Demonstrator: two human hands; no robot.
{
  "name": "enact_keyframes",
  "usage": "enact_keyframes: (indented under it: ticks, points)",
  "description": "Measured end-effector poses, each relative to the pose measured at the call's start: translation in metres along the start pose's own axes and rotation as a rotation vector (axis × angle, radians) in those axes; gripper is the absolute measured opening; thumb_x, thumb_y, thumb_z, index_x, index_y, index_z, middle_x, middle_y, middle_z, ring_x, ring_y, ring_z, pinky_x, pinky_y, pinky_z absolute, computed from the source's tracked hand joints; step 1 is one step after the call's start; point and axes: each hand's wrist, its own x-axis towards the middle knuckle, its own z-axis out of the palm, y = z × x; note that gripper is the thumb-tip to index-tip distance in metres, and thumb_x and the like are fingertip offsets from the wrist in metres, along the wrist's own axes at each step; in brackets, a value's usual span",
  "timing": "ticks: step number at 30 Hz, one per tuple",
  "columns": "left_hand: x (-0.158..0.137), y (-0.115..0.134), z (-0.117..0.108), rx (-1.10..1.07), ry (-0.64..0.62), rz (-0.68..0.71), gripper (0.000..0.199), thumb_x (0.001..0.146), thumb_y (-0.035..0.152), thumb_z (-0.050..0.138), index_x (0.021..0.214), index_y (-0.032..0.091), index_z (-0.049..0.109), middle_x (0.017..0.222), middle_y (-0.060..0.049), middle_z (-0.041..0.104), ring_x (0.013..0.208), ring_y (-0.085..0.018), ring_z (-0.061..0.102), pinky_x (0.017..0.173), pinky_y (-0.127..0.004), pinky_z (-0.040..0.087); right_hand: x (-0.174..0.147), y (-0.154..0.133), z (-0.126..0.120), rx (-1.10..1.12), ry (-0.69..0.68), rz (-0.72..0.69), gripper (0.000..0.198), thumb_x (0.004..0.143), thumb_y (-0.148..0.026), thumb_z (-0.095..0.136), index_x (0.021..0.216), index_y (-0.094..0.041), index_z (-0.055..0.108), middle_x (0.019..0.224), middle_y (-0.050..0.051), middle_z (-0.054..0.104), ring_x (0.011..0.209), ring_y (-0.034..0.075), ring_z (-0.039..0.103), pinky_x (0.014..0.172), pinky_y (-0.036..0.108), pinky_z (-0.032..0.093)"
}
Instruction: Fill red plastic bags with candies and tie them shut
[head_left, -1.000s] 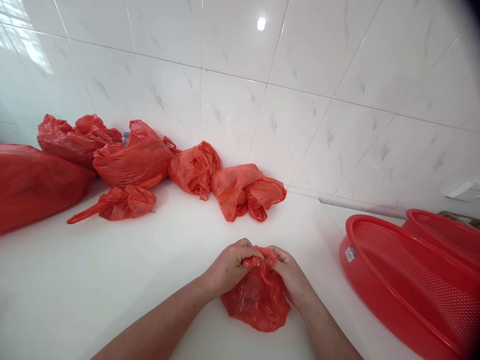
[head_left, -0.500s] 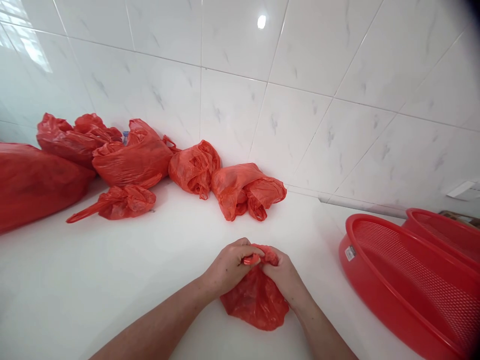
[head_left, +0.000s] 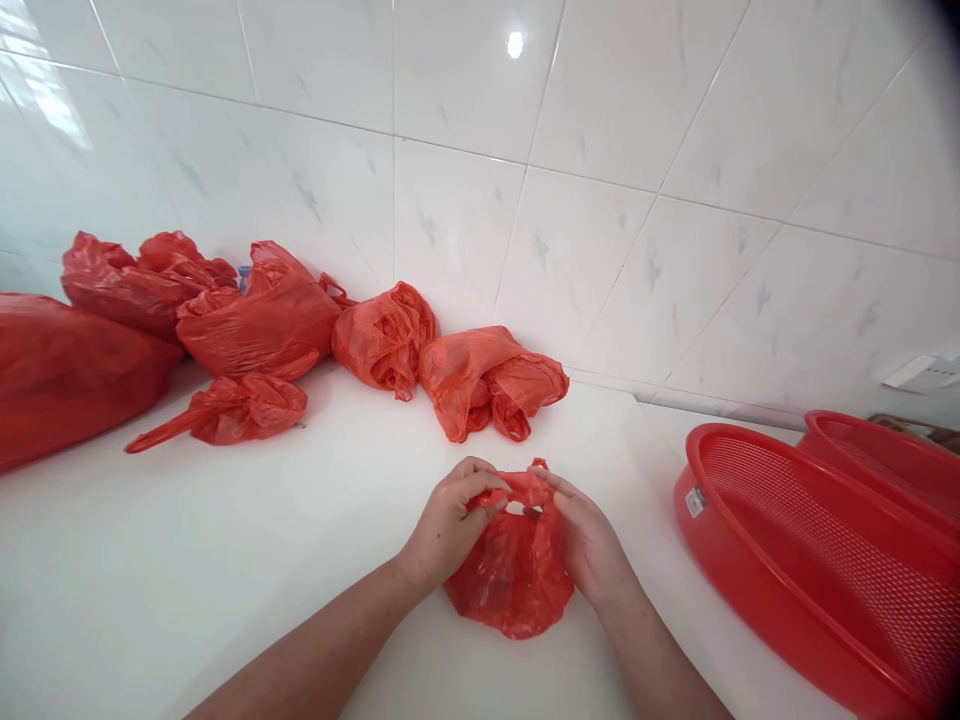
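Observation:
A thin red plastic bag (head_left: 510, 580) hangs from both hands just over the white tabletop, its lower part bulging and crumpled. My left hand (head_left: 450, 520) pinches the top of the bag between thumb and fingers. On the other side my right hand (head_left: 589, 535) grips the upper edge, its fingers along the bag's right flank. Between the hands a gap shows in the plastic near the top, with white visible through it. What the bag contains, if anything, I cannot make out.
Several red plastic bags (head_left: 255, 315) stand along the tiled wall (head_left: 457, 210), one small knotted bag (head_left: 247, 408) in front of them. A big red bag (head_left: 75, 375) lies far left. Red mesh baskets (head_left: 780, 590) occupy the right side of the white table (head_left: 262, 560).
My right hand has loosened and straightened its fingers along the bag's side. The bag's top has spread, and a gap now shows between my hands. The view has shifted slightly.

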Motion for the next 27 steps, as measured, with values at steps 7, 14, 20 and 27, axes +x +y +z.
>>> enact_keyframes:
  ticks: [7,14,20,27]
  points:
    - [0.002,0.000,-0.009,0.072,0.163,0.057,0.013,0.084,0.025,0.054,0.073,0.019,0.058,0.102,-0.004,0.053,0.095,-0.016,0.052,0.081,-0.028,0.042,0.010,-0.003,-0.019,0.102,0.284,0.006,0.024,0.063,-0.029,0.077,0.084,-0.019,0.069,0.110,0.004,0.061,0.078,0.014,0.059,0.061,0.023,0.047]
    - [0.004,0.004,-0.019,-0.073,0.122,0.015,0.022,0.088,0.033,0.048,0.071,0.018,0.051,0.080,-0.002,0.054,0.075,-0.014,0.050,0.071,-0.027,0.041,0.019,-0.014,-0.050,0.178,0.402,-0.064,0.032,0.057,-0.023,0.080,0.085,-0.017,0.067,0.070,0.000,0.062,0.062,0.012,0.056,0.053,0.022,0.047]
    - [0.006,-0.001,-0.019,-0.163,0.149,-0.123,0.026,0.087,0.039,0.048,0.072,0.018,0.050,0.074,0.001,0.051,0.071,-0.012,0.046,0.067,-0.025,0.038,0.023,-0.011,-0.076,0.180,0.559,-0.075,0.033,0.054,-0.019,0.079,0.084,-0.017,0.065,0.064,-0.001,0.059,0.058,0.011,0.054,0.052,0.021,0.048]
    - [0.007,-0.010,-0.019,-0.104,0.209,-0.183,0.026,0.085,0.042,0.050,0.101,0.022,0.055,0.101,-0.003,0.058,0.092,-0.017,0.053,0.082,-0.031,0.043,0.023,0.000,-0.059,-0.229,0.494,-0.095,0.029,0.070,-0.034,0.068,0.096,-0.021,0.063,0.079,0.001,0.064,0.075,0.015,0.060,0.068,0.025,0.050]
